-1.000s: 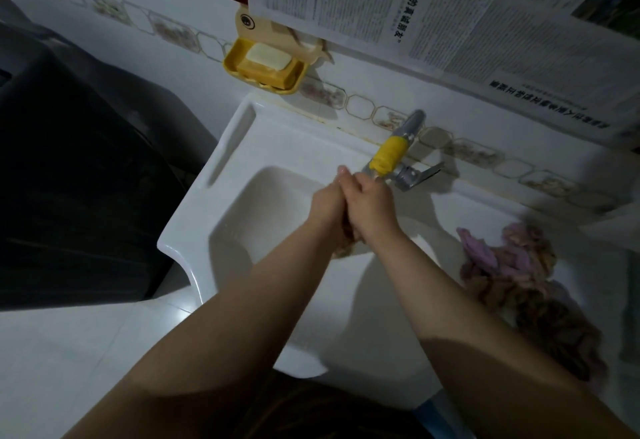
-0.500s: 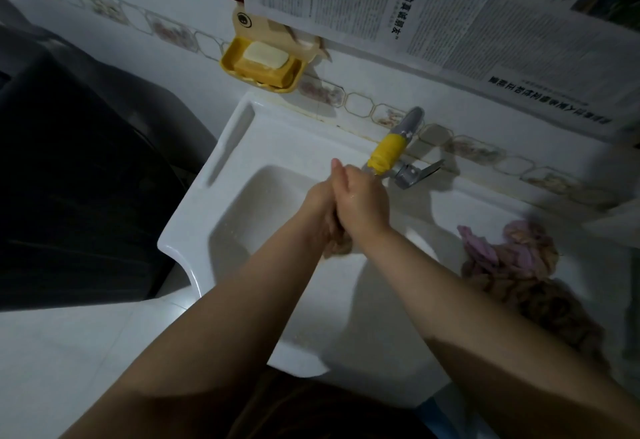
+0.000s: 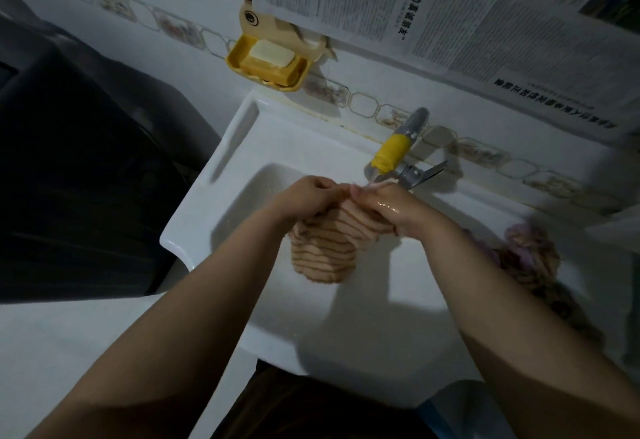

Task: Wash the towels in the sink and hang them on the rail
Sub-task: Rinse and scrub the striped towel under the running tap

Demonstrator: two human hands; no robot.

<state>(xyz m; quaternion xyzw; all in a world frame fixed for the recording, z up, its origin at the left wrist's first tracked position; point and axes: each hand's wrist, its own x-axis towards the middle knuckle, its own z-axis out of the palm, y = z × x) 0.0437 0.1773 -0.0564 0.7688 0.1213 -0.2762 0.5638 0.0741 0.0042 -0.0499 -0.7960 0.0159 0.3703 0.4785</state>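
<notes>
Both hands hold one striped towel [image 3: 325, 248] over the white sink [image 3: 221, 175]. The left hand [image 3: 304, 196] grips the top of the towel on one side, with its fingers [image 3: 329, 186] curled tight around the cloth. The right hand [image 3: 391, 203] grips the other side the same way, and it looks wet and shiny. The two hands are very close, almost touching, just under the tap [image 3: 394, 151] with the yellow band near the back edge of the sink. The towel hangs down from the hands in a bunch above the bowl. More towels [image 3: 526, 258] lie in a heap at the right side of the sink. A yellow soap dish [image 3: 266, 62] with a bar of soap sits on the wall above the back left corner.
</notes>
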